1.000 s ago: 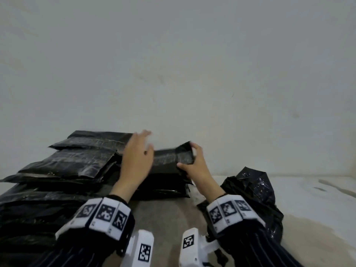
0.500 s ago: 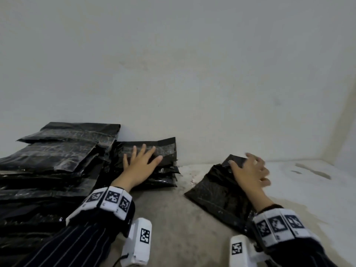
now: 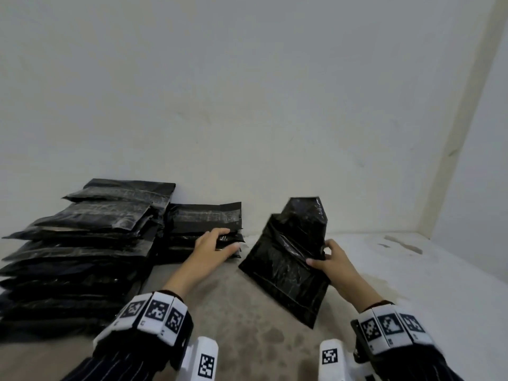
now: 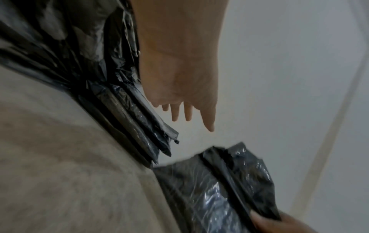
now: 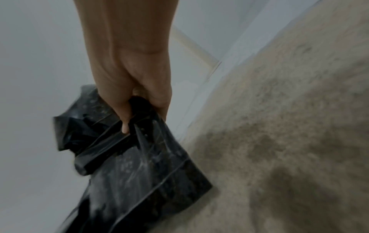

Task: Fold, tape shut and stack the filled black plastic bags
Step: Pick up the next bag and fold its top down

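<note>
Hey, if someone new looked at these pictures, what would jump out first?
Probably the crumpled, untaped black plastic bag gripped by the right hand, tilted at centre right. Next, the heaped stacks of flat taped black bags along the wall at left, with the left hand open beside the smaller stack.

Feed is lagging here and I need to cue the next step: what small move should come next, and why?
Probably bring the left hand across to the unsealed bag to start folding its top. The right hand alone grips that bag's crumpled open end, while the left is open by the short stack of taped bags.
</note>
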